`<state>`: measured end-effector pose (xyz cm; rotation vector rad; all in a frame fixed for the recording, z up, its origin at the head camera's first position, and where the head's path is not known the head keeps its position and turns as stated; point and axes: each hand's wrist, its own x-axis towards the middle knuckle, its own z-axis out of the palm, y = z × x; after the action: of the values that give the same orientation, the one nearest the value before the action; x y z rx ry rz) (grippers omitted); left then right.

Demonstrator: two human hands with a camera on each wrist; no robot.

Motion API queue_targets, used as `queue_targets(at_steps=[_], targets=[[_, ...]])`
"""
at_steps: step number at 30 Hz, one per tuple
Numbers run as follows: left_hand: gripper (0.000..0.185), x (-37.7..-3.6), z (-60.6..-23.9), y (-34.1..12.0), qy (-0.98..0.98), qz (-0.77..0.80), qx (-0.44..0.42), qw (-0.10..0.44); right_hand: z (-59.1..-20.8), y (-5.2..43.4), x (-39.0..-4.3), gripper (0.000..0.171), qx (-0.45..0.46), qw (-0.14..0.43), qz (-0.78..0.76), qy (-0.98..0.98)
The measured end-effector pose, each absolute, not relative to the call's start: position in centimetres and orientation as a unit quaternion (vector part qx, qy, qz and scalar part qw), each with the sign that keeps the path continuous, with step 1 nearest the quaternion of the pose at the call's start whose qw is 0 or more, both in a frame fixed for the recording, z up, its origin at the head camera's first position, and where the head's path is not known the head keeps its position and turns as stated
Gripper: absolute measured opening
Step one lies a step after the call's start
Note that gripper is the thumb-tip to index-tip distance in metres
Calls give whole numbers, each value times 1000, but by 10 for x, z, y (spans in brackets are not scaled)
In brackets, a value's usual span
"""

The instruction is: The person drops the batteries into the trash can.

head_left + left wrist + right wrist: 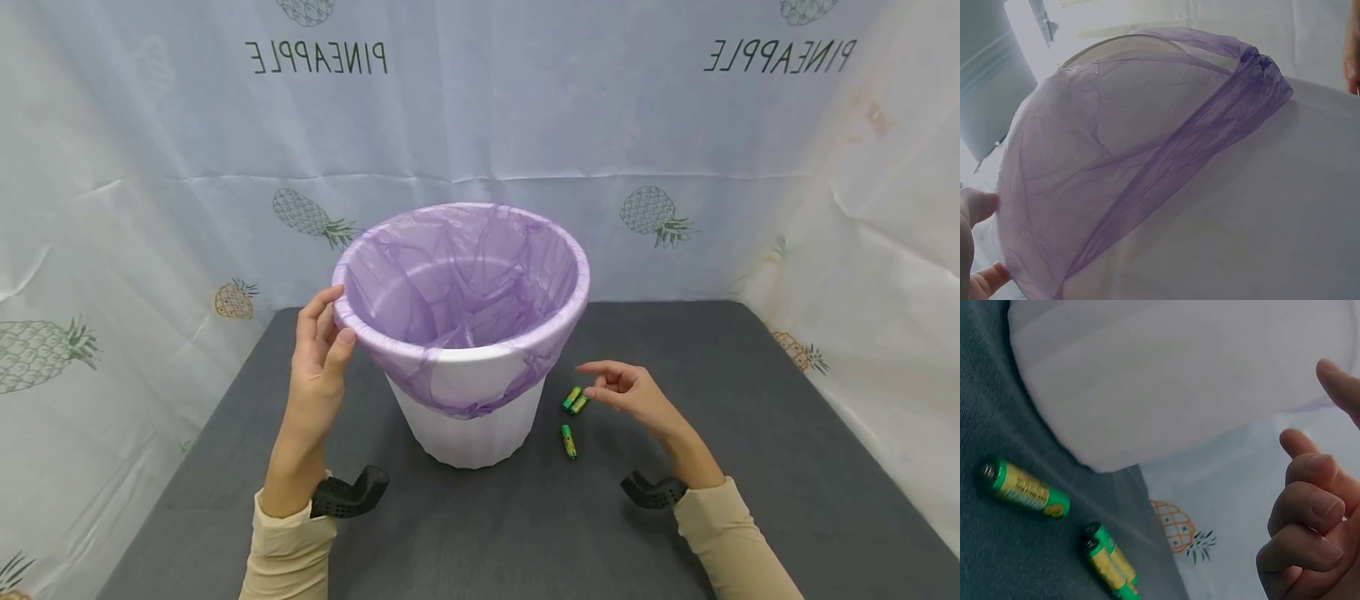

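A white trash bin (pixel 468 433) stands upright, lined with a purple plastic bag (pixel 457 283) folded over its rim. My left hand (pixel 318 367) rests its fingertips and thumb against the bag-covered rim on the left side. In the left wrist view, a thumb and fingertip touch the bag's outer edge (pixel 1016 206). My right hand (pixel 626 387) hovers to the right of the bin, index finger and thumb apart, the other fingers curled, nothing between them. Below it lie two green-and-yellow batteries (pixel 1110 562) side by side. A third battery (pixel 569 442) lies nearer the front.
A dark grey cloth (pixel 465 542) covers the table under the bin and batteries. White curtains with pineapple prints (pixel 480 108) hang behind and at both sides. Each wrist wears a black camera mount (pixel 348 493).
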<state>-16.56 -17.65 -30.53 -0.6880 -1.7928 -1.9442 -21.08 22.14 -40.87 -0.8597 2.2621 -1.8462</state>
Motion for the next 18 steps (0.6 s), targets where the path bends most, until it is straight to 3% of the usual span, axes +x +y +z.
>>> queue_targets(at_steps=[10,18], targets=[[44,-165,-305,-176,-643,-699,-241,199,-430,228,-221,37,-331,100,-571,745],[44,-165,-304,-176,-639,-698,-256,200,-441,226,-223,47,-332,126,-570,741]])
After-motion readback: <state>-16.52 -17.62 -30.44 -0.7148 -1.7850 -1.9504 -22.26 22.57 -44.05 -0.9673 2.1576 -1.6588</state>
